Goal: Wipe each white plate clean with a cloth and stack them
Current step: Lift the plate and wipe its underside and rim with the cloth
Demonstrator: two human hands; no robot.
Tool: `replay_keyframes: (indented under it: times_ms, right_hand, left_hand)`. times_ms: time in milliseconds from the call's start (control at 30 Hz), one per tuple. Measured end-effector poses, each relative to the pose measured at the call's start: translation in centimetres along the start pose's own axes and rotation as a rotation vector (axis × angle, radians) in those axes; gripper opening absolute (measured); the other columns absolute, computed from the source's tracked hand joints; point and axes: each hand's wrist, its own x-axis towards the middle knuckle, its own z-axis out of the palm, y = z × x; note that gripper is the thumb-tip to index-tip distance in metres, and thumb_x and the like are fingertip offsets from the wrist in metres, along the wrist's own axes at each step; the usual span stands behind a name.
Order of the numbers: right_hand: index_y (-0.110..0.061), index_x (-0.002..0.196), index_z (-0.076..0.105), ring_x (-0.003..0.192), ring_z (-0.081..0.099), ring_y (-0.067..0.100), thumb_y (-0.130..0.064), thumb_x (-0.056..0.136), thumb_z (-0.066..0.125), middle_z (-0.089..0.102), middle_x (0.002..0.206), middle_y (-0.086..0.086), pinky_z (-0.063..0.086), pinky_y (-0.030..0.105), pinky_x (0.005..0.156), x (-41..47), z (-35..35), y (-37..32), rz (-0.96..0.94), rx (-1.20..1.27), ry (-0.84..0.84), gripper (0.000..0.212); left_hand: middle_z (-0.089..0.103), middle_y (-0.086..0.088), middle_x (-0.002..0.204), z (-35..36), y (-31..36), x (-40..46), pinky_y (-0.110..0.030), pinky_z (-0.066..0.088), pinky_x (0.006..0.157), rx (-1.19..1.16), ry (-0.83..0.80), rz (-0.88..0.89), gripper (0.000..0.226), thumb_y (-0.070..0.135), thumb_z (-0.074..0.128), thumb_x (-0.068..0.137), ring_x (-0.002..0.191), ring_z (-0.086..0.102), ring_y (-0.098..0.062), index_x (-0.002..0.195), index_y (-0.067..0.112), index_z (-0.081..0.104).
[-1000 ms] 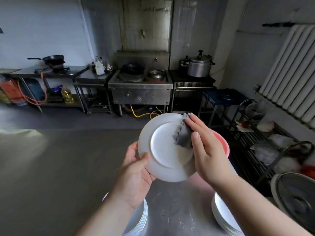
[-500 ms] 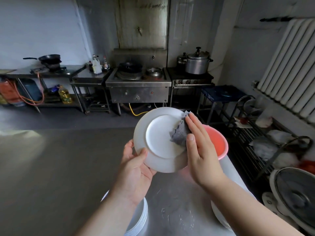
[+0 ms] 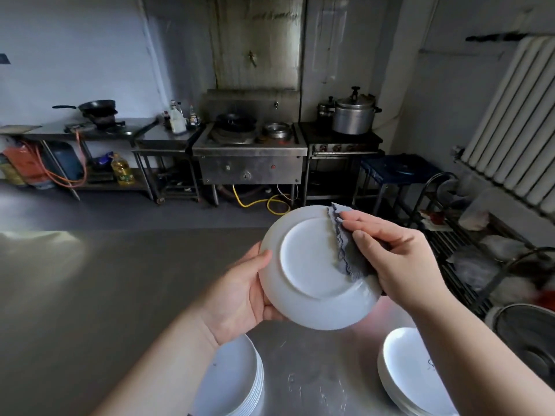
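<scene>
The right hand's fingers (image 3: pixel 365 226) cover the plate's (image 3: pixel 312 265) right rim and part of the cloth (image 3: pixel 348 253) — both plate stacks (image 3: pixel 237 382) below are cropped by the bottom edge.

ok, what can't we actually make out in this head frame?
- Plate: its right rim is covered by the cloth and right hand; cleanliness there unknown.
- Left stack: partly behind the left hand and forearm, cut off by the bottom edge; count unclear.
- Right stack: under the right forearm, cut off below.
- Mark on its top plate: too small to tell.
</scene>
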Motion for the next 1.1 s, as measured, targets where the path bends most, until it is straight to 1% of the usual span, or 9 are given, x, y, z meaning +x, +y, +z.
replay_keyframes:
  times_ms: [167, 300, 367, 533, 700, 800, 967, 1033, 1100]
  right_hand:
    - [-0.018, 0.146, 0.060, 0.148, 0.043, 0.005, -0.012, 0.105, 0.059, 0.053, 0.157, -0.010, 0.032, 0.028, 0.124, -1.6, 0.9, -0.1, -0.126, -0.202, -0.092, 0.041]
    - [-0.015, 0.167, 0.019, 0.163, 0.009, 0.018, -0.036, 0.110, 0.046, 0.009, 0.176, -0.004, 0.012, 0.031, 0.129, -7.8, 4.9, 1.9, -0.162, -0.382, -0.072, 0.067]
    - [-0.015, 0.168, 0.013, 0.163, 0.005, 0.017, -0.049, 0.110, 0.039, 0.003, 0.177, -0.004, 0.009, 0.031, 0.129, -7.6, 4.9, 2.0, -0.167, -0.434, -0.082, 0.072]
    - [-0.019, 0.165, 0.028, 0.158, 0.013, 0.000, -0.047, 0.108, 0.036, 0.016, 0.173, -0.017, 0.013, 0.024, 0.129, -1.8, 2.0, 0.7, -0.123, -0.401, -0.054, 0.064]
    - [-0.011, 0.167, 0.014, 0.163, 0.003, 0.015, -0.046, 0.112, 0.028, 0.005, 0.177, -0.005, 0.006, 0.026, 0.129, -6.8, 6.7, 2.9, -0.121, -0.371, 0.164, 0.067]
    - [-0.017, 0.156, 0.046, 0.155, 0.029, 0.005, -0.040, 0.109, 0.038, 0.038, 0.166, -0.013, 0.022, 0.017, 0.123, -5.6, 5.2, 3.1, -0.082, -0.219, 0.304, 0.053]
    - [-0.018, 0.124, 0.077, 0.131, 0.062, 0.007, -0.024, 0.105, 0.054, 0.070, 0.136, -0.012, 0.048, 0.024, 0.111, 0.1, -0.5, 2.4, 0.034, 0.045, 0.040, 0.030]
    - [-0.018, 0.128, 0.075, 0.130, 0.062, 0.005, -0.028, 0.105, 0.052, 0.066, 0.141, -0.014, 0.050, 0.018, 0.104, 0.7, -1.1, 2.1, 0.023, 0.010, -0.023, 0.033]
    - [-0.017, 0.146, 0.061, 0.146, 0.046, 0.005, -0.031, 0.108, 0.049, 0.052, 0.156, -0.017, 0.037, 0.021, 0.118, -0.5, -0.5, 2.3, -0.071, -0.127, -0.030, 0.042]
  left_hand:
    - [0.068, -0.012, 0.137, -0.5, -0.8, 0.4, -0.051, 0.063, 0.069, -0.069, 0.041, 0.103, 0.045, 0.026, 0.064, 0.094, 0.111, 0.072, -0.031, 0.139, 0.029, 0.064]
    - [0.063, -0.017, 0.145, 0.1, -2.9, 0.8, -0.054, 0.061, 0.080, -0.162, 0.096, 0.211, 0.047, 0.024, 0.063, 0.096, 0.123, 0.068, -0.038, 0.142, 0.024, 0.061]
    - [0.062, -0.019, 0.145, 0.6, -3.4, 0.8, -0.052, 0.062, 0.079, -0.193, 0.097, 0.231, 0.048, 0.023, 0.065, 0.093, 0.122, 0.068, -0.039, 0.141, 0.024, 0.062]
    - [0.061, -0.015, 0.148, 2.0, -3.5, 1.5, -0.057, 0.059, 0.086, -0.208, 0.111, 0.308, 0.048, 0.019, 0.056, 0.099, 0.131, 0.063, -0.037, 0.147, 0.022, 0.056]
    - [0.061, -0.021, 0.146, 3.8, -4.4, 2.4, -0.051, 0.061, 0.085, -0.201, 0.111, 0.329, 0.052, 0.013, 0.058, 0.097, 0.127, 0.064, -0.043, 0.147, 0.019, 0.051]
    - [0.062, -0.016, 0.146, 3.1, -4.2, 2.5, -0.051, 0.060, 0.089, -0.141, 0.104, 0.314, 0.058, 0.007, 0.061, 0.091, 0.129, 0.064, -0.036, 0.147, 0.022, 0.052]
    - [0.064, -0.009, 0.143, 0.7, -0.9, 1.8, -0.054, 0.062, 0.074, -0.023, -0.018, 0.091, 0.049, 0.022, 0.058, 0.096, 0.121, 0.069, -0.035, 0.143, 0.037, 0.060]
    - [0.062, -0.012, 0.146, 0.4, -0.6, 1.8, -0.057, 0.063, 0.076, 0.017, -0.031, 0.082, 0.052, 0.019, 0.058, 0.097, 0.124, 0.067, -0.038, 0.146, 0.034, 0.057]
    - [0.060, -0.015, 0.148, 0.7, -1.2, 2.1, -0.059, 0.063, 0.078, -0.004, -0.002, 0.112, 0.053, 0.018, 0.058, 0.096, 0.125, 0.065, -0.040, 0.148, 0.029, 0.055]
